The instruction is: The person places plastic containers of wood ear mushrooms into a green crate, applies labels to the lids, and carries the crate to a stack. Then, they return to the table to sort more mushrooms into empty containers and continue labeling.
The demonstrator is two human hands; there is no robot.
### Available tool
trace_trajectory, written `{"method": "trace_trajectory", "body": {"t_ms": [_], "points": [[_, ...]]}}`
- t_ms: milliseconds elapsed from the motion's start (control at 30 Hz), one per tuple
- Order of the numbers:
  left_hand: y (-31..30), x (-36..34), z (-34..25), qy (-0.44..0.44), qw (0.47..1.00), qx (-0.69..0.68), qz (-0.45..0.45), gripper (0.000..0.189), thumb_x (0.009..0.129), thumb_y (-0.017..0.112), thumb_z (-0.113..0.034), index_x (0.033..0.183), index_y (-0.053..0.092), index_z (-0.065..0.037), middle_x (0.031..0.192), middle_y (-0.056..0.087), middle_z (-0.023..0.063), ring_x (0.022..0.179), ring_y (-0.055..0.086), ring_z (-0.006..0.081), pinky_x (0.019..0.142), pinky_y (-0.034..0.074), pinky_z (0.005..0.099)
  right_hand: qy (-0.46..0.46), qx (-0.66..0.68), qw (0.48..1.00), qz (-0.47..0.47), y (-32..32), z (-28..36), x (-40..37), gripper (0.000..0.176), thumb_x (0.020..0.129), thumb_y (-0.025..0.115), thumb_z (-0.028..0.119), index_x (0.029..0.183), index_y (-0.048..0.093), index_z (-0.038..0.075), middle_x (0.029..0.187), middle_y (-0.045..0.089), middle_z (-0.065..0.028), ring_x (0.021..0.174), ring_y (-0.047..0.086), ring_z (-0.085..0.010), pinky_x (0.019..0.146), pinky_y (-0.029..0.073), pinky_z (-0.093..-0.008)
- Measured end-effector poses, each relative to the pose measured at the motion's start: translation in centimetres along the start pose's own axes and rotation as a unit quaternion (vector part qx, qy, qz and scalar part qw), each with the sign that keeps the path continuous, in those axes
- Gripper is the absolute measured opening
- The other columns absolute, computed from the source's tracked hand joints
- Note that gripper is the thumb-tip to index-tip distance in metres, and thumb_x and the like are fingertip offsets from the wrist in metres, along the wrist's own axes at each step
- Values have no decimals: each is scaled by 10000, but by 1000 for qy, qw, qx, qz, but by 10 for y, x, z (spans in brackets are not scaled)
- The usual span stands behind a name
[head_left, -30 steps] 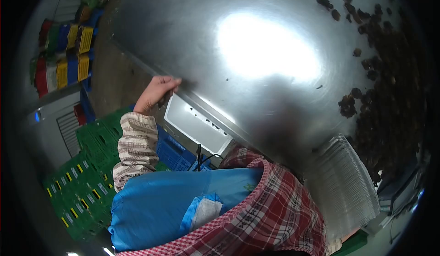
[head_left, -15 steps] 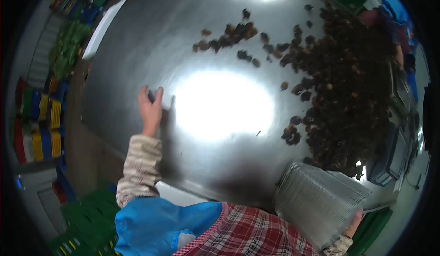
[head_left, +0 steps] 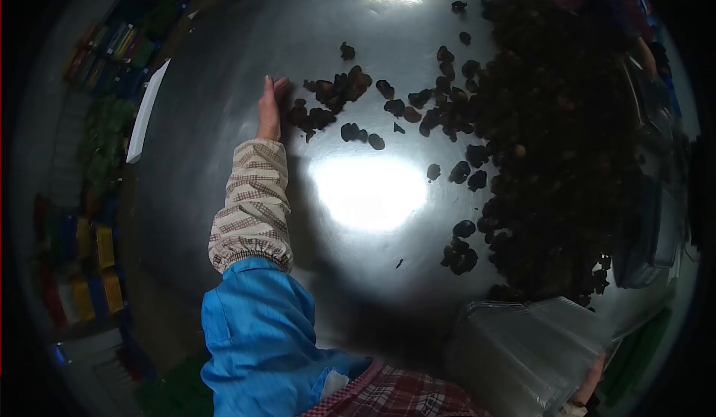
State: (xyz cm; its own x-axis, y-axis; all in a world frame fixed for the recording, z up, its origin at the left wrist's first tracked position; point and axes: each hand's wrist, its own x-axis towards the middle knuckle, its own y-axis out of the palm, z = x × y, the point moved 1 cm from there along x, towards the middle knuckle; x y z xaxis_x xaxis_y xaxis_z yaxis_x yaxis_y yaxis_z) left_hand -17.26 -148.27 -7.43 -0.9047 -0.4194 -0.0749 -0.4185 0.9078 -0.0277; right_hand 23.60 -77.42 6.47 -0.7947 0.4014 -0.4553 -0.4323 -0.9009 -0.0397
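Observation:
My left hand (head_left: 271, 108) reaches out over the metal table with its fingers stretched, thumb side toward the mushrooms. Its fingertips are right at the left edge of a small scatter of dark brown, ear-shaped mushrooms (head_left: 339, 91), which look like wood ear. A much larger heap of the same mushrooms (head_left: 556, 148) covers the right part of the table. At the lower right, my right hand (head_left: 593, 380) grips the outer side of a stack of clear plastic trays (head_left: 522, 357), tilted against the table's near edge. Most of that hand is hidden behind the stack.
The steel table (head_left: 216, 104) reflects a bright lamp in its middle. Another person's arm (head_left: 643, 57) shows at the far right, near clear and dark trays (head_left: 645, 230). Coloured crates (head_left: 93, 260) and leafy greens (head_left: 108, 137) stand at the left beyond the table.
My left hand has moved forward across the table to the edge of the small mushroom scatter. My right hand keeps its hold on the trays. The view has shifted and darkened slightly.

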Motion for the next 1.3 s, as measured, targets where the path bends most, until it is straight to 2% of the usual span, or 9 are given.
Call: {"method": "trace_trajectory", "body": {"t_ms": [300,367,433,500,567,633,933,1167,1300], "points": [[-21,-5,24,88,987,129,-46,634,918,291,-495,1192,509,33,1230,508,178,1210,414,257,1028,250,309,-18,72,991,-113,-34,-18,-6,522,836,448,296,1291,377,52,1161,492,-88,1016,485,-206,890,383,-313],[-11,-1,24,108,985,120,-54,622,924,282,-483,1201,504,28,1249,493,177,1220,401,257,1031,244,310,-90,-313,944,-59,-57,-16,-7,532,804,557,352,1233,474,48,1294,427,-192,1202,389,-306,974,319,-427],[-2,8,25,118,985,116,-45,596,928,297,-458,1226,472,28,1291,451,174,1228,389,279,1033,246,319,-71,-262,962,-33,-35,-15,3,532,809,539,329,1246,452,40,1268,443,-171,1151,410,-279,949,336,-399],[31,25,25,203,944,252,-65,566,929,312,-436,1249,438,13,1328,398,173,1245,353,307,1041,240,344,-37,-155,987,-1,5,-10,12,533,818,504,282,1274,408,24,1216,475,-131,1048,453,-225,900,369,-345],[65,90,94,435,780,450,-18,481,926,341,-388,1245,454,-46,1335,374,174,1268,297,328,1037,245,390,-21,-49,998,-17,29,6,1,536,827,469,235,1302,364,9,1164,507,-90,944,495,-171,850,402,-291],[149,49,44,317,897,308,22,429,922,366,-351,1211,489,-58,1307,408,178,1235,341,341,1019,272,402,-1,-8,997,-74,29,14,-6,527,764,480,175,1256,394,8,1086,534,-74,899,529,-164,813,428,-272],[457,-148,11,128,974,81,169,666,836,465,-534,1286,410,-46,1370,296,220,1255,285,369,1035,223,427,42,-113,987,-103,16,14,17,537,596,616,27,1114,474,4,990,561,-91,866,552,-198,779,450,-295],[447,-225,-67,321,836,58,441,612,766,607,-426,1259,457,-96,1356,350,185,1257,317,346,1025,278,403,59,-34,993,-99,23,17,19,537,597,638,47,1104,468,-4,973,561,-108,858,553,-211,789,451,-320],[383,-267,-79,504,750,112,414,632,708,659,-414,1233,483,-109,1326,396,155,1244,334,347,1017,251,477,49,-86,991,-94,10,10,19,567,584,662,80,1110,467,-4,993,553,-109,885,541,-202,802,443,-325]]}}
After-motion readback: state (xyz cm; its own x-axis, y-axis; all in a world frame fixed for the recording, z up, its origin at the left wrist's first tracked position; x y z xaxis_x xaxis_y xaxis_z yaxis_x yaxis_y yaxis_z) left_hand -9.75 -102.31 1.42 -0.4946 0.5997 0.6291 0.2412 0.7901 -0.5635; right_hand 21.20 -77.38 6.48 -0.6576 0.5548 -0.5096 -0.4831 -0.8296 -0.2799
